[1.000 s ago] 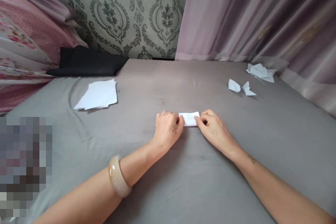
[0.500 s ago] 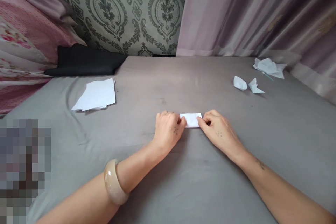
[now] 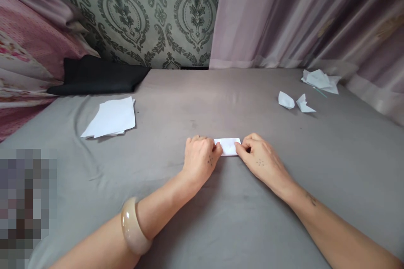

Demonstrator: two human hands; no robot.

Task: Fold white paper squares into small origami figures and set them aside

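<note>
A small white folded paper [image 3: 229, 146], long and narrow, is held between my two hands just above or on the grey cloth. My left hand [image 3: 202, 155] pinches its left end with the thumb on the near face; the other fingers are curled behind. At the opposite end, my right hand [image 3: 260, 157] grips the paper between thumb and curled fingers. Only the strip's middle shows; both ends are covered by fingers. A pale bangle [image 3: 134, 227] sits on my left forearm.
A stack of white paper sheets [image 3: 115, 115] lies at the left, with a black cloth [image 3: 101, 76] behind it. Two folded paper pieces [image 3: 286, 100] stand at the right. Farther back is a pile of papers [image 3: 320, 80] beside a thin green strip [image 3: 320, 92]. Curtains [image 3: 246, 21] hang behind.
The whole view has shifted slightly, so everything sits a little farther left. Both hands keep the same grip on the folded paper.
</note>
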